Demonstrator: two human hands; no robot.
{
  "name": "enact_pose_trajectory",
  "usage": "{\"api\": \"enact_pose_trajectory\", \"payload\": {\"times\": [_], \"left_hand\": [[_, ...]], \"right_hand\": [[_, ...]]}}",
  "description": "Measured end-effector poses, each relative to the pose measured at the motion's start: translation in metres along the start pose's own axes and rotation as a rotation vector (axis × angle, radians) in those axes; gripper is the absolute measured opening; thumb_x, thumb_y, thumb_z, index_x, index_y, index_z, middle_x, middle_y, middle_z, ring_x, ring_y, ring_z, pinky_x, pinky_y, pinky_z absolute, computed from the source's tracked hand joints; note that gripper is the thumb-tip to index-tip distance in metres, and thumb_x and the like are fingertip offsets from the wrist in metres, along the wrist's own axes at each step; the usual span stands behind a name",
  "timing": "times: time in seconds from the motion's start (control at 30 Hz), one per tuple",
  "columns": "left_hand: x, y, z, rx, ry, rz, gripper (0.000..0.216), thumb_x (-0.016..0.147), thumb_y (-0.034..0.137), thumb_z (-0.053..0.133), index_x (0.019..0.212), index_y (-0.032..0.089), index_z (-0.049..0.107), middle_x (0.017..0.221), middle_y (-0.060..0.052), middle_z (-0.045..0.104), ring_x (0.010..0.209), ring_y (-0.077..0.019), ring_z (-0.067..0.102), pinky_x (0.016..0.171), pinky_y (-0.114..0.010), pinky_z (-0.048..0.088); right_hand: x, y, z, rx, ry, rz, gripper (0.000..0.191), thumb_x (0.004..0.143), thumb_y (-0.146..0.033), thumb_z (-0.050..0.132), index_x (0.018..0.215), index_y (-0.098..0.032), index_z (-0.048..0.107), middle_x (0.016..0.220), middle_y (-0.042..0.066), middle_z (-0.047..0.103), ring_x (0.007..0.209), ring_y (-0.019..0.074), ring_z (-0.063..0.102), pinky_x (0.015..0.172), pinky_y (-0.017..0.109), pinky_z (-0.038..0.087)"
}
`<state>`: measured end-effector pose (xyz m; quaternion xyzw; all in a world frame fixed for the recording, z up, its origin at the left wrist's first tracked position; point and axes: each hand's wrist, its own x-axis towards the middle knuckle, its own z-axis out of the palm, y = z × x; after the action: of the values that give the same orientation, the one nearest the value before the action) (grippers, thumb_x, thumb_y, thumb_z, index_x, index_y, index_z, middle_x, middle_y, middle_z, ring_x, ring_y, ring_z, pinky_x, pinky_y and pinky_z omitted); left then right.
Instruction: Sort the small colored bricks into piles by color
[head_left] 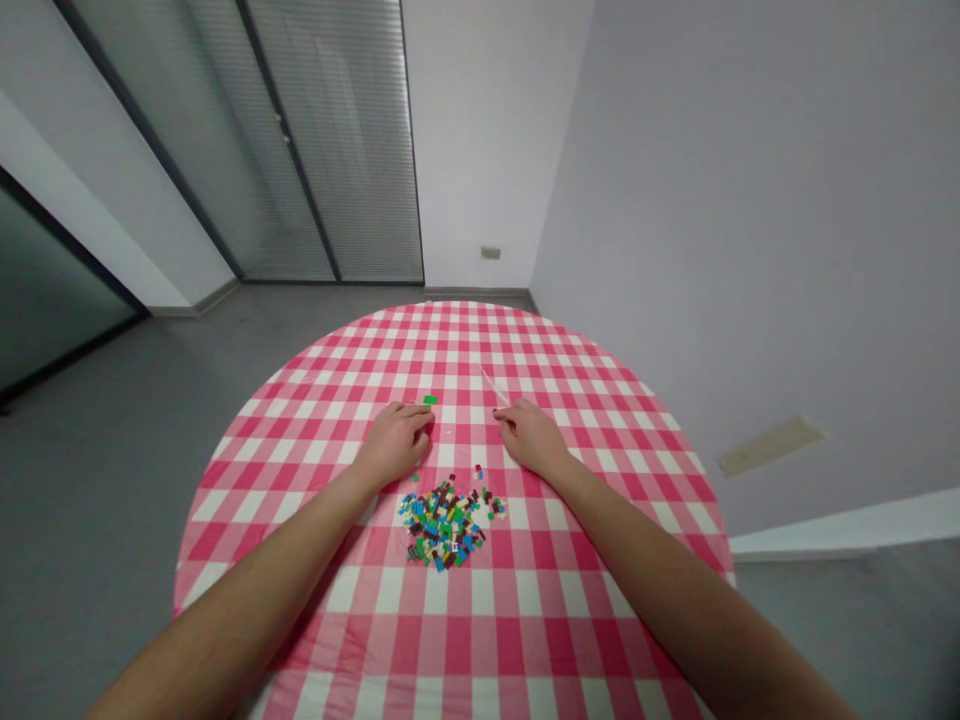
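We look down on a round tabletop (360, 640) that fills the lower middle of the frame, covered by a red-and-white checked tablecloth (600, 420) with some wrinkles at lower left. Around it we see a grey floor (210, 400). At upper left stand glass panels (352, 140) with dark frames and blinds; another dark-framed panel (45, 290) shows at the left edge. Pale walls (750, 200) fill the upper right, with a small socket plate (490, 253) low at upper centre and a beige plate (772, 447) at right.

Just below the centre, building bricks (446, 525) lie loose in a heap directly on the cloth: blue, green, dark brown, white and yellow, with a few strays along the heap's upper edge. We find a flat green piece (430, 399) above the heap, just beside the fingers of our left hand (397, 440). Those fingers are bent and close together, low over the cloth; we cannot tell whether they hold anything.

Our right hand (529, 436) is right of centre, its thumb and forefinger drawn narrow. A tiny dark piece (496, 412) shows at the fingertips, though we cannot tell if it is gripped. A thin pale strip (493, 384) slants up and left from near this hand.
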<state>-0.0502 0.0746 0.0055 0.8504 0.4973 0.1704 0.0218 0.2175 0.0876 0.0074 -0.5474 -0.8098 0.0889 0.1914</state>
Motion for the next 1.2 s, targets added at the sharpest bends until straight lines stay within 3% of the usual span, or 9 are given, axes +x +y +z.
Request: {"api": "enact_pose_trajectory", "payload": {"times": [0.3, 0.57, 0.97, 1.2], "left_hand": [[0.0, 0.0035, -0.0018, 0.049, -0.015, -0.052, 0.033, 0.087, 0.017, 0.049, 0.112, 0.017, 0.071, 0.12, -0.013, 0.067, 0.108, -0.0294, 0.059, 0.095, -0.044, 0.045], [-0.0008, 0.0063, -0.0034, 0.025, -0.007, -0.067, 0.031, 0.088, 0.017, 0.049, 0.111, 0.016, 0.07, 0.123, -0.013, 0.067, 0.11, -0.0295, 0.059, 0.096, -0.044, 0.044], [0.0003, 0.0034, -0.001, 0.002, 0.011, -0.022, 0.03, 0.088, 0.016, 0.048, 0.108, 0.016, 0.071, 0.127, -0.013, 0.068, 0.107, -0.0289, 0.061, 0.094, -0.045, 0.044], [-0.0014, 0.0046, -0.0011, -0.002, 0.051, -0.073, 0.028, 0.087, 0.018, 0.05, 0.103, 0.017, 0.073, 0.117, -0.014, 0.067, 0.105, -0.03, 0.059, 0.093, -0.046, 0.045]], "right_hand": [[0.0006, 0.0005, -0.0014, -0.046, 0.071, -0.102, 0.029, 0.095, -0.016, 0.05, 0.105, -0.015, 0.077, 0.102, 0.011, 0.072, 0.096, 0.0262, 0.059, 0.088, 0.04, 0.05], [0.0018, 0.004, 0.0022, -0.089, 0.054, -0.155, 0.033, 0.094, -0.022, 0.052, 0.119, -0.013, 0.072, 0.122, 0.013, 0.07, 0.109, 0.0286, 0.061, 0.099, 0.047, 0.047], [0.0038, 0.0054, 0.0039, -0.149, -0.043, -0.133, 0.047, 0.099, -0.034, 0.045, 0.139, -0.013, 0.058, 0.145, 0.012, 0.056, 0.13, 0.0293, 0.051, 0.111, 0.047, 0.039], [0.0033, 0.0038, 0.0029, -0.15, -0.048, -0.094, 0.051, 0.099, -0.037, 0.046, 0.142, -0.012, 0.053, 0.147, 0.014, 0.053, 0.133, 0.0291, 0.047, 0.113, 0.046, 0.035]]}}
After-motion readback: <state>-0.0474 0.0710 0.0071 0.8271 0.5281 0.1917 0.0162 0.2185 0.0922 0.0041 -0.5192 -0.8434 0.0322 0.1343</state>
